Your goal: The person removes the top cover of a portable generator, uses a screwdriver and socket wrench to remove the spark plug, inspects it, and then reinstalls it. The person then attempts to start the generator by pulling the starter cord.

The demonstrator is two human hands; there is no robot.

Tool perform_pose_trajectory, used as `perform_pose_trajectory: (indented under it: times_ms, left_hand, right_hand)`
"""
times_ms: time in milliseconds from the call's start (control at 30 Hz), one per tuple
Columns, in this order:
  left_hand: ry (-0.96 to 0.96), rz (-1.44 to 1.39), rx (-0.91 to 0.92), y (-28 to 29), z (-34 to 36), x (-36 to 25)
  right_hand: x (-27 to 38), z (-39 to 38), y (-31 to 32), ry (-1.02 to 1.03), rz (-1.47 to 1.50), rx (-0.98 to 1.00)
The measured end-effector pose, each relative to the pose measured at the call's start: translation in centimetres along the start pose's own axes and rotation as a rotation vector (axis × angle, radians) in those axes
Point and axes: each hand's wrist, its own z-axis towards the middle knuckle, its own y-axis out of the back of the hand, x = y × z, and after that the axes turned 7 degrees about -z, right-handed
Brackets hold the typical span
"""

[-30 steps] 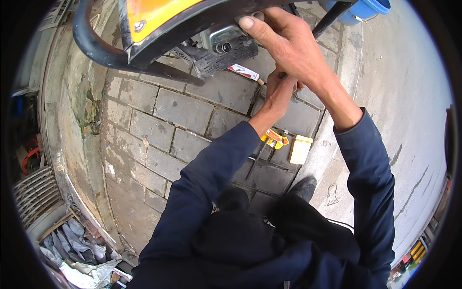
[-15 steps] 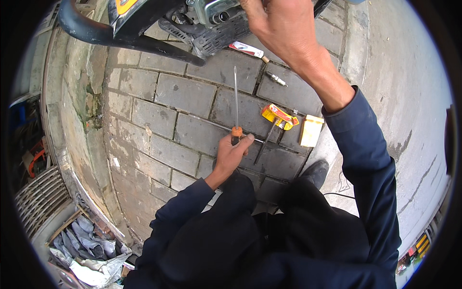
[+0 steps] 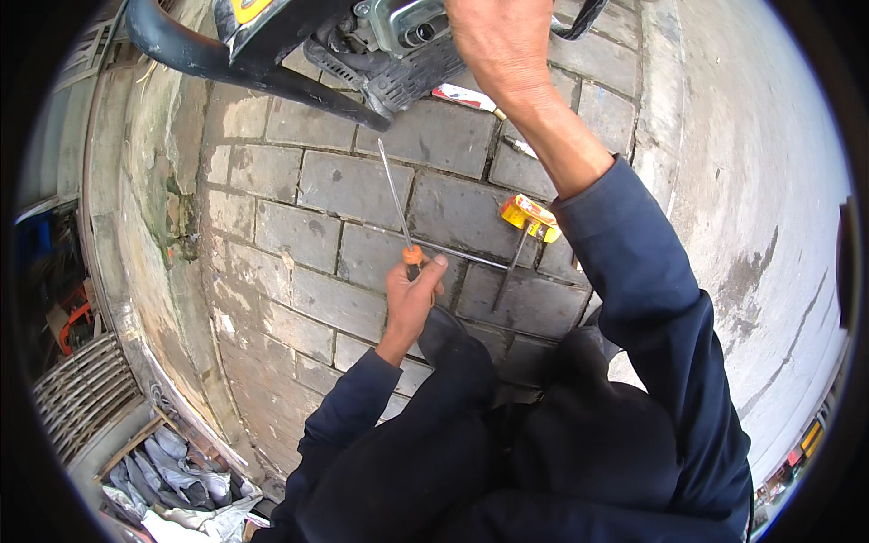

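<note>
My left hand (image 3: 412, 303) is closed around the orange and black handle of a screwdriver (image 3: 396, 195). Its long metal shaft points away and slightly left. My right hand (image 3: 502, 41) reaches to the top edge, beside a metal engine housing (image 3: 389, 23) on a black-framed machine; its fingers lie hidden or out of view. On the paving, a T-handled wrench (image 3: 510, 276) lies near my left hand, by a small yellow and red box (image 3: 529, 215). A spark plug (image 3: 518, 145) shows partly beside my right forearm. Near the machine lies a red and white packet (image 3: 463, 95).
The machine's black tubular frame (image 3: 181, 54) spans the upper left. A worn wall base (image 3: 172, 217) runs along the left, with a slatted rack (image 3: 86, 380) and a bin of crumpled grey sheets (image 3: 172, 480) beyond it. Pale concrete (image 3: 742, 181) stretches along the right.
My left hand has shifted left and the screwdriver now leans left. My right hand has also moved left; its sleeve now covers most of a yellow and white box, and the forearm partly hides the spark plug.
</note>
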Motion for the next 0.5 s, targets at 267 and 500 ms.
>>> perform_pose_trajectory:
  times_ms: [267, 500]
  left_hand:
    - [-0.004, 0.020, -0.007, -0.08, 0.19, -0.84]
    - [0.032, 0.028, 0.019, 0.62, 0.63, -0.65]
  right_hand:
    - [0.49, -0.22, -0.76, -0.032, 0.016, -0.046]
    - [0.77, 0.11, -0.34, -0.053, -0.206, -0.048]
